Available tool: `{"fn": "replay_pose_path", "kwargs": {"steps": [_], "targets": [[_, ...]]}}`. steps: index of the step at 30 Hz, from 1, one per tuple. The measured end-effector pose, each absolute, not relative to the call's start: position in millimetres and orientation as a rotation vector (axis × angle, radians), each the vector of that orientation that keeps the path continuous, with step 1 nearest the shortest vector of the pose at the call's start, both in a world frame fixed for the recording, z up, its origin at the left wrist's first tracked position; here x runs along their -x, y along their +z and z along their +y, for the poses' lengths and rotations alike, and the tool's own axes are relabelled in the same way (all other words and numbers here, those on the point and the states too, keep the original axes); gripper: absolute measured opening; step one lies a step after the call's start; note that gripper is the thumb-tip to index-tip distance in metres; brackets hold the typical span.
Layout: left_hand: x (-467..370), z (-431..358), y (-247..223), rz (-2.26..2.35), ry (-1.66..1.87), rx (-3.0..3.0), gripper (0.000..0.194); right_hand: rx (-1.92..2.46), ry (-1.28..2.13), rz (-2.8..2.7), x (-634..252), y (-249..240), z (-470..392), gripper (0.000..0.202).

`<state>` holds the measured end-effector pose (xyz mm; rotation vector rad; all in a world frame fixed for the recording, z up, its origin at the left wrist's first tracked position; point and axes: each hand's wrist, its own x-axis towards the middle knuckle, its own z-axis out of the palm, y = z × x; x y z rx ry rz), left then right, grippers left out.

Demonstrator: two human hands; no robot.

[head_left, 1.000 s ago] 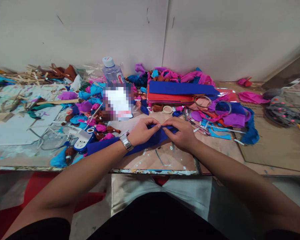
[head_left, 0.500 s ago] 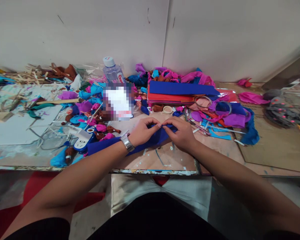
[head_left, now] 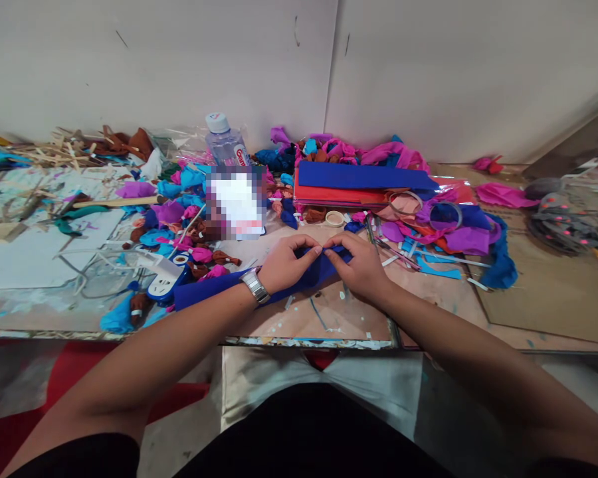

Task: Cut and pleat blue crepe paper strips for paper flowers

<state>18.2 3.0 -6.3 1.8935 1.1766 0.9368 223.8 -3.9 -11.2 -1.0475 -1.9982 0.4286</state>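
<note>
A long dark blue strip (head_left: 212, 289) of crepe-like material lies across the front middle of the table, passing under my left wrist. My left hand (head_left: 288, 263), with a metal watch at the wrist, pinches the strip between thumb and index finger. Close against it, my right hand (head_left: 357, 265) pinches the same strip, the fingertips of both hands almost touching. The folded part of the strip shows between and behind the fingers. Beyond the hands, a flat blue piece (head_left: 366, 176) rests on a red stack (head_left: 339, 194).
Left of my hands are a power strip (head_left: 162, 285) with cables, many coloured bundles and a blurred phone-like item (head_left: 239, 206). A bottle (head_left: 226, 143) stands behind it. Tape rolls (head_left: 446, 216), scraps and brown board (head_left: 548, 292) lie right. The table edge (head_left: 309, 342) is in front.
Both hands have shifted very slightly while pinching the blue strip, whose folded part now shows a little differently between the fingers. Nothing else has visibly moved.
</note>
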Motion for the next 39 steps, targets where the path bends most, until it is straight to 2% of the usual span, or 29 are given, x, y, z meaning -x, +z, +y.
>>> {"fn": "replay_pose_path", "kwargs": {"steps": [25, 39], "targets": [[-21, -3, -6, 1.254, 0.993, -2.085, 0.022, 1.173, 0.653, -1.839, -222, -23, -2, 0.011], [-21, -4, -9, 1.252, 1.037, -2.107, 0.023, 1.119, 0.525, -1.879, -220, -15, -4, 0.004]]}}
